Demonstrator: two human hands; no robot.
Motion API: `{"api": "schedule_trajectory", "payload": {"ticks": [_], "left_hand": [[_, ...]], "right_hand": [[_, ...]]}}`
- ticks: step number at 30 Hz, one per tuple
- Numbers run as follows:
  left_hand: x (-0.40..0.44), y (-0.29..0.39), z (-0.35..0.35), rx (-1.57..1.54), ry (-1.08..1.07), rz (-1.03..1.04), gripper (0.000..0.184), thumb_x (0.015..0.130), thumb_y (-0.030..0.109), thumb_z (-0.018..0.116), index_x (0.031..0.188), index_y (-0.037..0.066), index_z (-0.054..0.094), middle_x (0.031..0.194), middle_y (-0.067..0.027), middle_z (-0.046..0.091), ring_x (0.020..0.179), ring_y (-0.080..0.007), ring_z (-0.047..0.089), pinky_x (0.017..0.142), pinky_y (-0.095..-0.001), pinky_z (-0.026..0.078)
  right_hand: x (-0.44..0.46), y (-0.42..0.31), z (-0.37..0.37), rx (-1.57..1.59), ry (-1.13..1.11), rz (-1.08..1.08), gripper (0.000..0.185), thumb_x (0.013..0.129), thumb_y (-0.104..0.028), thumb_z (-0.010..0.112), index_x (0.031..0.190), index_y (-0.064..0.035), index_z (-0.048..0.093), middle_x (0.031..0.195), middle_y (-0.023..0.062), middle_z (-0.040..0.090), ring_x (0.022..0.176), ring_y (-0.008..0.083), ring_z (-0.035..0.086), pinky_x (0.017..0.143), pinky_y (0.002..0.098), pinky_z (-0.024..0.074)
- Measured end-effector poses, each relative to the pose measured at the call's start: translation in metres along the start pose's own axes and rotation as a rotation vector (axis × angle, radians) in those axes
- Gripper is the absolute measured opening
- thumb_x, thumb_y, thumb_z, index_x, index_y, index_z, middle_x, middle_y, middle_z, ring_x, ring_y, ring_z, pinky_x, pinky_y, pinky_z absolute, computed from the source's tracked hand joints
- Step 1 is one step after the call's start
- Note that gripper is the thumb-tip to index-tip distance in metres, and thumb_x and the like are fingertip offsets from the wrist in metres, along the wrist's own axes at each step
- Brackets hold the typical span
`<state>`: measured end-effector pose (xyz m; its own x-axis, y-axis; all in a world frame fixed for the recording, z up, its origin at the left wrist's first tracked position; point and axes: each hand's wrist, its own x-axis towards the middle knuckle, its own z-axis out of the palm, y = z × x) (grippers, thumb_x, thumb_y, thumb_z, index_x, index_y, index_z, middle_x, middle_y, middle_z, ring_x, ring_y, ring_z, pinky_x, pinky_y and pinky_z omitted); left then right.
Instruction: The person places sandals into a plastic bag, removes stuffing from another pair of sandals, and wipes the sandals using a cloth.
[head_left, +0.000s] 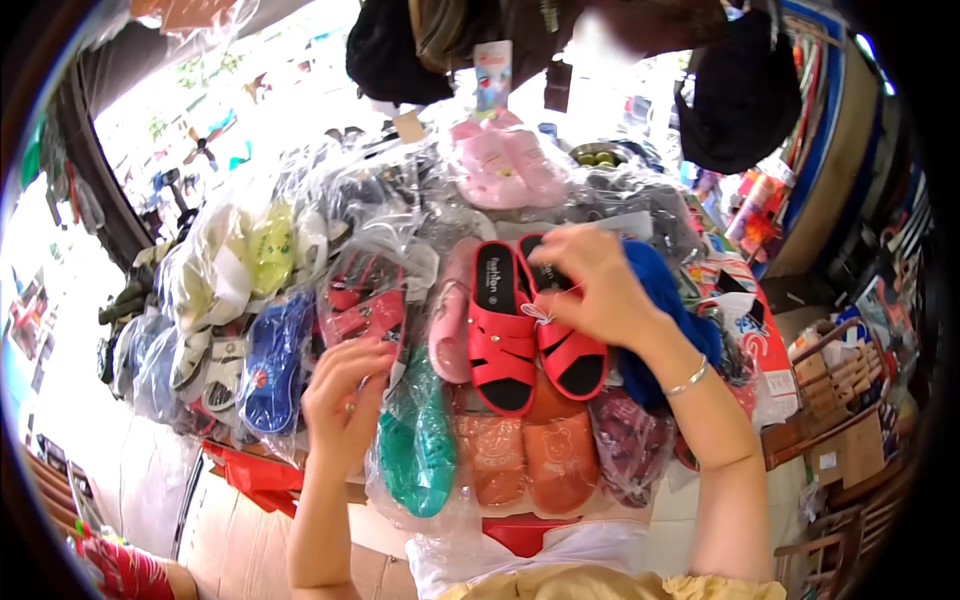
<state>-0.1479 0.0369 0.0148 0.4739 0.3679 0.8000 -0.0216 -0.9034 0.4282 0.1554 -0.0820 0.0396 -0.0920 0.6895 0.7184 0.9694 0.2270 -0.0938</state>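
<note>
A pair of red sandals lies on the heap, with black insoles printed "fashion" and a white tie between them. My right hand (pixel 595 285), a bracelet at its wrist, curls its fingers over the heel part of the right red sandal (pixel 575 360), covering some of the insole. The left red sandal (pixel 500 330) lies beside it, untouched. My left hand (pixel 345 400) is open, its fingers loosely bent and holding nothing. It is in front of bagged red sandals (pixel 365 310); whether it touches the plastic I cannot tell. Near it is a green slipper (pixel 418 450) in clear plastic.
Orange slippers (pixel 528 465) lie at the stall's front edge, blue slippers (pixel 275 360) to the left. Pink clogs (pixel 508 165) stand at the back. Dark bags and a black cap (pixel 740 100) hang overhead. A wooden rack (pixel 830 370) stands at right.
</note>
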Motion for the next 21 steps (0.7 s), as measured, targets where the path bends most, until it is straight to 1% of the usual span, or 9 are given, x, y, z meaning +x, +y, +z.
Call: {"api": "schedule_trajectory", "payload": {"ticks": [2,6,10,11,12,14,15,17,21], "left_hand": [[0.027,0.001,0.032,-0.086,-0.075,0.035,0.022,0.079,-0.004,0.062,0.099,0.002,0.067,0.099,-0.013,0.068,0.097,-0.0292,0.063,0.087,-0.0373,0.048],[0.074,0.025,0.098,-0.279,-0.281,-0.233,0.024,0.084,0.011,0.063,0.108,0.005,0.066,0.102,-0.0144,0.066,0.096,-0.0293,0.062,0.083,-0.0363,0.048],[0.065,-0.011,0.168,-0.225,-0.344,-0.083,0.031,0.083,0.025,0.067,0.106,0.003,0.066,0.092,-0.0149,0.066,0.09,-0.031,0.062,0.08,-0.0381,0.049],[0.056,-0.018,0.175,0.007,-0.32,0.034,0.03,0.081,0.028,0.068,0.099,0.004,0.066,0.087,-0.0125,0.067,0.089,-0.0309,0.062,0.078,-0.04,0.048],[0.049,-0.016,0.178,0.084,-0.215,0.074,0.028,0.079,0.031,0.069,0.091,0.006,0.065,0.085,-0.0096,0.067,0.088,-0.0295,0.063,0.078,-0.0406,0.047],[0.046,-0.012,0.175,0.093,-0.209,0.114,0.027,0.079,0.031,0.07,0.087,0.007,0.063,0.084,-0.009,0.066,0.088,-0.0285,0.063,0.076,-0.041,0.046],[0.046,-0.01,0.175,0.086,-0.207,0.109,0.027,0.079,0.031,0.07,0.087,0.007,0.063,0.084,-0.009,0.066,0.088,-0.0285,0.063,0.076,-0.041,0.046],[0.046,-0.01,0.174,0.09,-0.211,0.099,0.027,0.079,0.032,0.07,0.084,0.006,0.062,0.082,-0.0085,0.065,0.087,-0.0284,0.063,0.076,-0.0413,0.046],[0.044,-0.015,0.174,0.096,-0.2,0.116,0.026,0.078,0.031,0.07,0.083,0.006,0.06,0.08,-0.0079,0.064,0.086,-0.0286,0.062,0.076,-0.0419,0.046]], "right_hand": [[-0.008,0.028,-0.022,-0.165,0.123,0.214,0.04,0.077,-0.027,0.071,0.111,-0.0086,0.062,0.112,0.0136,0.061,0.11,0.0311,0.053,0.096,0.043,0.0377],[-0.064,0.094,-0.014,-0.437,0.04,0.379,0.053,0.078,-0.041,0.068,0.119,-0.0075,0.06,0.113,0.0141,0.061,0.112,0.035,0.053,0.093,0.0464,0.041],[-0.082,0.091,-0.02,-0.37,-0.102,0.619,0.047,0.076,-0.039,0.071,0.107,-0.0047,0.063,0.103,0.0155,0.064,0.104,0.0332,0.059,0.089,0.0444,0.0445],[-0.078,0.091,-0.025,-0.311,-0.086,0.686,0.044,0.076,-0.038,0.071,0.102,-0.0033,0.064,0.099,0.0157,0.065,0.1,0.0328,0.062,0.087,0.0433,0.046],[-0.073,0.094,-0.032,-0.232,0.193,0.629,0.037,0.075,-0.034,0.072,0.092,-0.002,0.064,0.092,0.0154,0.065,0.089,0.0321,0.064,0.081,0.0418,0.0472],[-0.044,0.067,-0.066,0.064,0.39,0.683,0.033,0.074,-0.029,0.072,0.091,-0.0017,0.064,0.089,0.0153,0.064,0.085,0.0336,0.061,0.078,0.0424,0.0464],[-0.034,0.051,-0.077,0.058,0.384,0.684,0.033,0.074,-0.029,0.072,0.091,-0.0017,0.064,0.089,0.0153,0.064,0.085,0.0336,0.061,0.078,0.0424,0.0464],[-0.011,0.02,-0.086,-0.184,0.372,0.38,0.029,0.072,-0.026,0.072,0.088,-0.0028,0.065,0.087,0.0147,0.062,0.083,0.0342,0.058,0.077,0.0427,0.0454],[-0.03,-0.011,-0.001,-0.14,-0.045,0.175,0.036,0.072,-0.026,0.072,0.1,-0.0072,0.061,0.1,0.0139,0.058,0.101,0.0331,0.057,0.087,0.0447,0.0472]]}}
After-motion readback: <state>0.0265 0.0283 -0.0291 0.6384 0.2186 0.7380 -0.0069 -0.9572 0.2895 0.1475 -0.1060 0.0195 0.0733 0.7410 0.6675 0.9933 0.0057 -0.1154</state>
